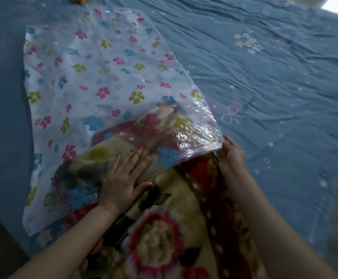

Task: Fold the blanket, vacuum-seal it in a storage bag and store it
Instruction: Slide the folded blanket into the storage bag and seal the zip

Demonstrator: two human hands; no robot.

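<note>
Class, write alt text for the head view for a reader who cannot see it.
A floral blanket lies partly inside a clear flower-printed storage bag on a blue bedspread. The left hand presses flat on the bag; the right hand grips its open edge.

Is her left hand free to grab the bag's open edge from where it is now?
Probably yes. The left hand lies flat on the storage bag over the blanket, holding nothing, and the bag's open edge runs uncovered just beside its fingertips.

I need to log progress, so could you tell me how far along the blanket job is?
Done: the blanket looks folded and partly inside the bag. In hand: left hand presses on it, right hand holds the bag's mouth. Left: push the rest in, seal, vacuum, store.
</note>
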